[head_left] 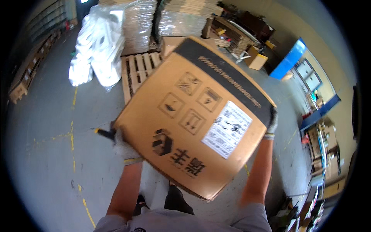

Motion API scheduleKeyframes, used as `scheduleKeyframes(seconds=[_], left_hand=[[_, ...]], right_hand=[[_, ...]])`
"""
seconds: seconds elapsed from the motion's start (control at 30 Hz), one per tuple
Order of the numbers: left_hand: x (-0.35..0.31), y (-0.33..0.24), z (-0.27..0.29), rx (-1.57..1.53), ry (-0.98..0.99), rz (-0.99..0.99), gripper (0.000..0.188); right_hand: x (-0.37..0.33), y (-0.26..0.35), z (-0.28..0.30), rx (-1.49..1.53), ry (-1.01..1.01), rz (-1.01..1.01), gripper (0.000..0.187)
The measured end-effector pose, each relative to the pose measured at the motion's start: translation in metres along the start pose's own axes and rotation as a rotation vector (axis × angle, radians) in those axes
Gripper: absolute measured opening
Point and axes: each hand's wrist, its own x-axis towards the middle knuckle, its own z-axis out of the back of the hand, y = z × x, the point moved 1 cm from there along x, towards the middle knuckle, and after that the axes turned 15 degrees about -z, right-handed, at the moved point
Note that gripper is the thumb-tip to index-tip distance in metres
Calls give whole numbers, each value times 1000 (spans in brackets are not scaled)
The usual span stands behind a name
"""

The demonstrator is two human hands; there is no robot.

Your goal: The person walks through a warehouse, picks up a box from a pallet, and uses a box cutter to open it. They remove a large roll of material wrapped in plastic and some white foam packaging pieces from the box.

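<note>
White plastic-covered pieces [96, 50] slump beyond the left of our carton [197, 116]; past its far side we see a slatted wooden pallet [136, 71], partly hidden by it, and shiny film-wrapped stacks [139, 27], with a blue panel [288, 60] well to its right. The carton is brown cardboard, boxy, dark-banded, with a white label [227, 129]. We hold it askew between our gloved hands: left hand [125, 149] clamped on its left side, beside a black-and-yellow stick [105, 133], right hand [272, 123] clamped on its right.
</note>
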Motion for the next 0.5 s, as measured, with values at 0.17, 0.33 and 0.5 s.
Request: scheduleKeyframes(seconds=[0.17,0.33,0.5], left_hand=[[7,32,-33,179,33,-37,32],[35,50,-78,201,143,-215,39],[57,84,-98,301,242,-175,35]], right_hand=[[16,41,42,-115,16,68,53],[28,38,44,-1,-69,-60,55],[22,33,40,-27,-220,-2,56]])
